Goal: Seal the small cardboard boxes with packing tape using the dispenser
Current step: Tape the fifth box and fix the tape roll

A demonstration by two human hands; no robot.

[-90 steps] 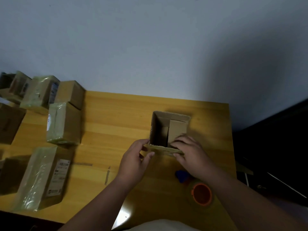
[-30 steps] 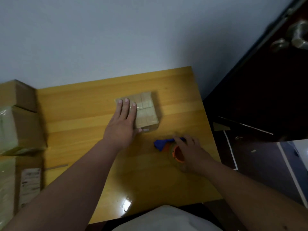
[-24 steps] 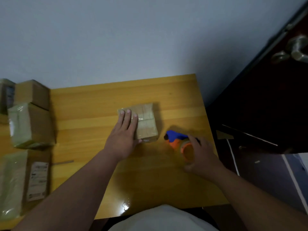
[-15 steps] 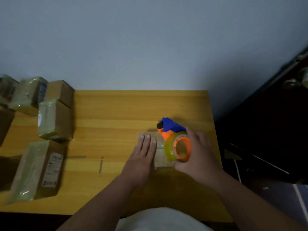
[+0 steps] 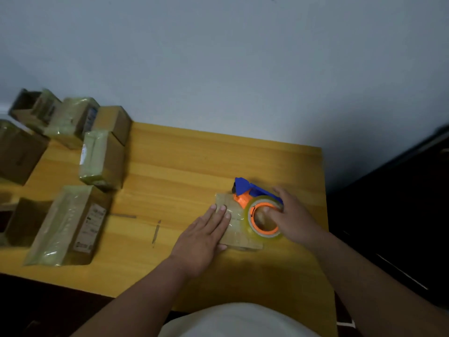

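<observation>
**Box under tape, desk right end**

Box (image 5: 239, 231): small, cardboard, flaps closed, flat on the desk (image 5: 184, 166) near its right end; clear tape already glints across the top.

Left hand (image 5: 206, 235): palm down on the box's left half, fingers straight and together, pressing; holds nothing.

Dispenser (image 5: 255, 203): blue and orange, with a roll (image 5: 263, 218) of clear tape on an orange core; sits over the box's right side, blue head toward the far edge; whether the head touches the cardboard cannot be told.

Right hand (image 5: 291, 215): grips the dispenser from the right, a fingertip hooked inside the core, fingers curled over the top.

Parcels (image 5: 102, 159): several boxes, taped or film-wrapped, some labelled, grouped at the desk's left end, well apart from the box; the farthest ones blurred.

Scraps (image 5: 155, 231): two thin strips on the bare wood, between parcels and left hand.

Wall (image 5: 218, 69): plain, pale, behind the desk.
</observation>
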